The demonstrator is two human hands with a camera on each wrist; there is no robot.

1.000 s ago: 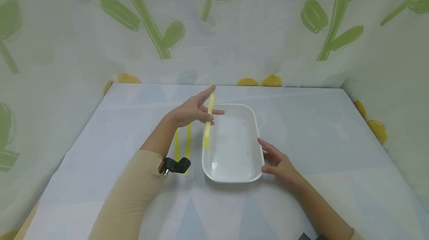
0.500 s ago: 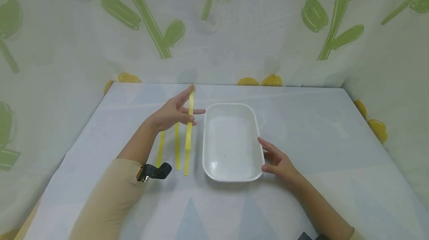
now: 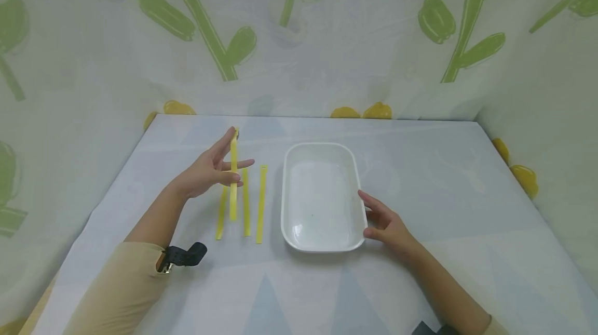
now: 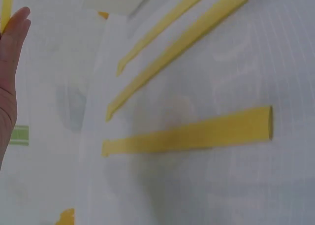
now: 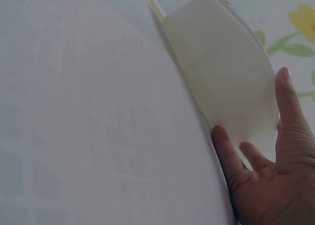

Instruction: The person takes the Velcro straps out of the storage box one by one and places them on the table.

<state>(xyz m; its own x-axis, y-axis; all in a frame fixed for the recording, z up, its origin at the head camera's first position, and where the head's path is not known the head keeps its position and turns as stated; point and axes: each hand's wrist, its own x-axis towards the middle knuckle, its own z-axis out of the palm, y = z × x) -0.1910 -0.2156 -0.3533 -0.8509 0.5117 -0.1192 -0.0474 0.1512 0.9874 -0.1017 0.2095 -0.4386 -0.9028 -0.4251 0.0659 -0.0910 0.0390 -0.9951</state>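
Note:
My left hand [image 3: 205,171] pinches a flat yellow strip [image 3: 233,197], held roughly upright above the table's left part. Part of that strip shows beside the fingers in the left wrist view. Three similar strips lie side by side below and right of this hand: a left one [image 3: 221,220], a middle one [image 3: 246,210] and a right one [image 3: 261,205] with a small hole at its far end. My right hand [image 3: 390,228] touches the right side of a white rectangular tray [image 3: 286,195], its thumb and fingers against the outer wall [image 5: 221,67].
The table [image 3: 448,184] has a pale cloth with light blue triangles. A curtain [image 3: 364,28] with green leaves and yellow flowers hangs behind it and along both sides. Inside the tray the floor [image 3: 322,189] shows bare.
My left hand has moved left with its yellow strip, from over the tray's left edge to above the strips on the table. The right hand and the tray have stayed in place.

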